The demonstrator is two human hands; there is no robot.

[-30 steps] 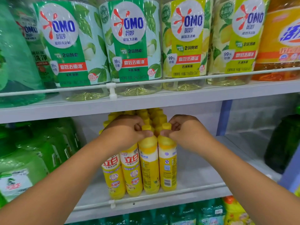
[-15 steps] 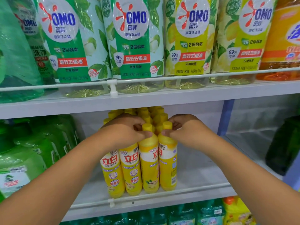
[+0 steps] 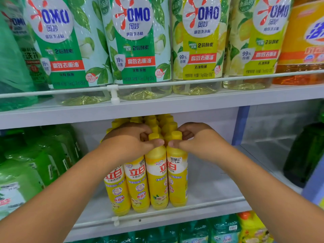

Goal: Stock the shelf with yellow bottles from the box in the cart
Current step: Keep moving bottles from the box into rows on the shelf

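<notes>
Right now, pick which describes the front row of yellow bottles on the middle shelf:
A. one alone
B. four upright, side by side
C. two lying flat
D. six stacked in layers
B: four yellow bottles stand upright side by side behind the shelf rail.

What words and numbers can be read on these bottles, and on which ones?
"OMO", "99%": green-label bottles and yellow-label bottles, top shelf.
"290g": green-label bottles.
"立白": small yellow bottles, middle shelf.
"5.00": price sticker on the rightmost small yellow bottle.
Orange bottle: text cut off.
Fine print and the green bottles on the left: too blurred.
</notes>
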